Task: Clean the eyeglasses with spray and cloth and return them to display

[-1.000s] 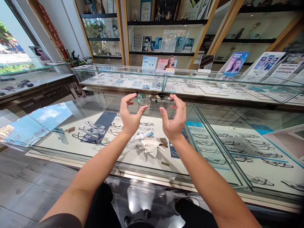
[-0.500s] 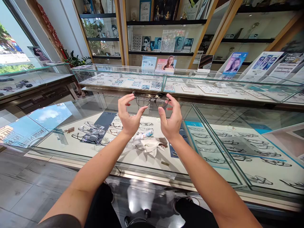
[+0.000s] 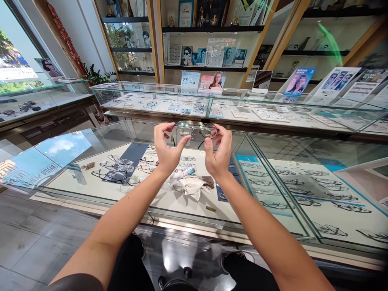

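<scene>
A pair of thin-rimmed eyeglasses is held up above the glass counter, between my two hands. My left hand grips its left side with bent fingers and thumb; my right hand grips the right side the same way. Small lettering shows on the lenses, and the dark temples hang downward. Below the hands, a white cloth lies crumpled on the counter. Beside it rests a small white bottle with a printed label.
Several eyeglasses lie left of my arms by a dark blue card. To the right, a glass display case holds rows of frames. Another glass showcase stands behind, with shelves farther back.
The eyeglasses have tilted in my hands, so the temples now point down and the lens lettering shows. My left hand has shifted slightly right and both fingertips sit slightly lower.
</scene>
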Available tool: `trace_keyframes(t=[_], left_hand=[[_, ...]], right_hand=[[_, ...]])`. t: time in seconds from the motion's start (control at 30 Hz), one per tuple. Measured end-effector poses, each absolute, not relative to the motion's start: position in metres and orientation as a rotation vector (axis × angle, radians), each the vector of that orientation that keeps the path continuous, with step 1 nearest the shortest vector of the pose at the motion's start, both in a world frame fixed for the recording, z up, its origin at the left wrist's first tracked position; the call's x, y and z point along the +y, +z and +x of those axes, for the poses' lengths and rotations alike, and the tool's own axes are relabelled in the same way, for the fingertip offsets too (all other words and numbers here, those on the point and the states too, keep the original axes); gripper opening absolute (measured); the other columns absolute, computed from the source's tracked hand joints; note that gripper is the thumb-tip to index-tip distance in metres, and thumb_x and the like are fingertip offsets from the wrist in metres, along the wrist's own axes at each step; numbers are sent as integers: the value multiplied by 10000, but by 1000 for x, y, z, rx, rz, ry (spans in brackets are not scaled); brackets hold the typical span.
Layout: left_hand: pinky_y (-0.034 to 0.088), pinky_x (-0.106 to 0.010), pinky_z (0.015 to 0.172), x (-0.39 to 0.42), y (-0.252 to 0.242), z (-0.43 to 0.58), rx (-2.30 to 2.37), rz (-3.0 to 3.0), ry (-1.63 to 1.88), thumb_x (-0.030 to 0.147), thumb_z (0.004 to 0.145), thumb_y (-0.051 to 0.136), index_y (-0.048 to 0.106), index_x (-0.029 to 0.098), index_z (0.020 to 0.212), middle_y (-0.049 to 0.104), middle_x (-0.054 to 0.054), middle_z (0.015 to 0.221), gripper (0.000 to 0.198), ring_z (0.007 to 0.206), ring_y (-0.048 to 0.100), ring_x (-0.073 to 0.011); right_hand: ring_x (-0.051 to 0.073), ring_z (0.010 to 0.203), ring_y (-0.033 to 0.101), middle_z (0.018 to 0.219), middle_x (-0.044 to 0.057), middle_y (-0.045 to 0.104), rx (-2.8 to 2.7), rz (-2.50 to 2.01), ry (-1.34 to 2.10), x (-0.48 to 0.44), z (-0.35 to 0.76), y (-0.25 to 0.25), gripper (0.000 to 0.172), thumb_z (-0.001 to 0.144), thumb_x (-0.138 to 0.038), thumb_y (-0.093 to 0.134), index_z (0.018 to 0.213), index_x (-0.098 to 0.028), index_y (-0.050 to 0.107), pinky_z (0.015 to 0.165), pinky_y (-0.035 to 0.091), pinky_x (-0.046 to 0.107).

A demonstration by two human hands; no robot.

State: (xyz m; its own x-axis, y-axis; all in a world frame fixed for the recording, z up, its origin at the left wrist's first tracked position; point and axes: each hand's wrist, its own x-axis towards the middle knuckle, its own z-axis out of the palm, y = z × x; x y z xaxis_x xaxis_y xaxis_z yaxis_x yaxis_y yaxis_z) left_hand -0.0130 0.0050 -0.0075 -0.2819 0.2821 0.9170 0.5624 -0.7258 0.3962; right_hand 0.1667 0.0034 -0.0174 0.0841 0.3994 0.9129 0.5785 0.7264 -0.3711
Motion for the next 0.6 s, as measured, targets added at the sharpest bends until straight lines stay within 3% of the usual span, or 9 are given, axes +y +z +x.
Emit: trace_keyframes(t=[0.33,0.6], left_hand=[[542,-355,914,9,-11,-13,-1173,-1919,-2344,578,906,863,641,269,1321,707,-87,1277,563,1178,698,-221],[533,-377,921,8,-12,-13,-1184,-1908,-2372,594,886,875,657,276,1311,708,-83,1268,574,1159,694,-225]], right_hand=[[278,1088,631,1247,124,635,-1505,-775,-228,0,167,-15,429,1100,-465,562,1460,-232,546,917,564,480],[288,1083,626,1231,126,647,-1496,-800,-238,-1,167,-13,435,1094,-492,560,1449,-240,565,938,558,499]])
